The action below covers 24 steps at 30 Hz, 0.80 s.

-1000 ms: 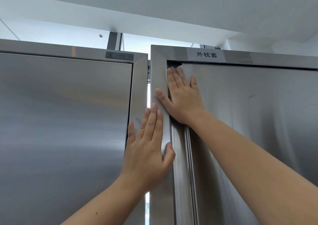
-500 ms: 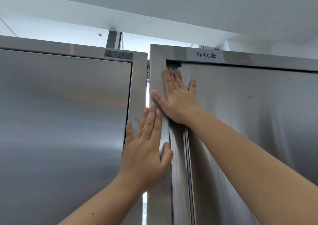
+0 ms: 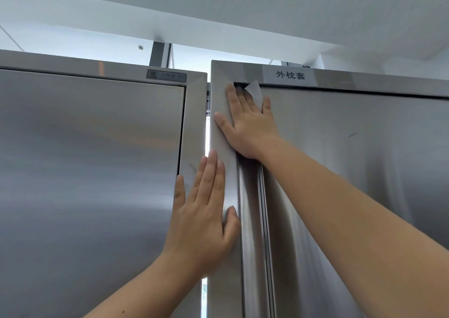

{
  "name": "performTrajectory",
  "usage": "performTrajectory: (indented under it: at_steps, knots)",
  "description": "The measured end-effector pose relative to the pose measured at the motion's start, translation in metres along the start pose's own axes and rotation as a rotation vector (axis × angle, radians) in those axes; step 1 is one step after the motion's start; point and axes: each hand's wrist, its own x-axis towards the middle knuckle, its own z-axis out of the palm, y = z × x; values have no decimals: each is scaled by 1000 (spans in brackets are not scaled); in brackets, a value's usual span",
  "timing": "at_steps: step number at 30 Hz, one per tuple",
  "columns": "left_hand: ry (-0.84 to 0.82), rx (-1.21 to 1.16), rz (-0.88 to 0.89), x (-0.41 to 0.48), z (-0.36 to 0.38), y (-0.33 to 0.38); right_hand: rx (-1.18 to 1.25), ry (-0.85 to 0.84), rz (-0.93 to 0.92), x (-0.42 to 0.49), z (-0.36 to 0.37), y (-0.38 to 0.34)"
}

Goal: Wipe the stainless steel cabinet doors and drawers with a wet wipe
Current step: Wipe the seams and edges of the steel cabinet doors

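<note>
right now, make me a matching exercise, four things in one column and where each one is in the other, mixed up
Things:
1. left hand
2. right hand
3. wipe
4. label

Places:
a. on the top frame of the right cabinet
b. flat across the gap, touching the left cabinet and the right cabinet
c. poking out above the fingers at the door's top corner
d. pressed flat on the right cabinet's upper left corner

Pairs: 1-b, 2-d, 3-c, 4-a
</note>
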Motion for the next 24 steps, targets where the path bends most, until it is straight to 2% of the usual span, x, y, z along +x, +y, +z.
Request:
performTrajectory:
  at_steps: [7,15,24]
  knots:
    - [15,107,63,-4,-1,-5,0,16,-43,-19,7,0]
    - [1,102,82,-6,-3,-8,-272,23,-142,-10,-7,2]
    - [10,97,89,-6,-4,-7,-168,-42,-169,-7,-7,8]
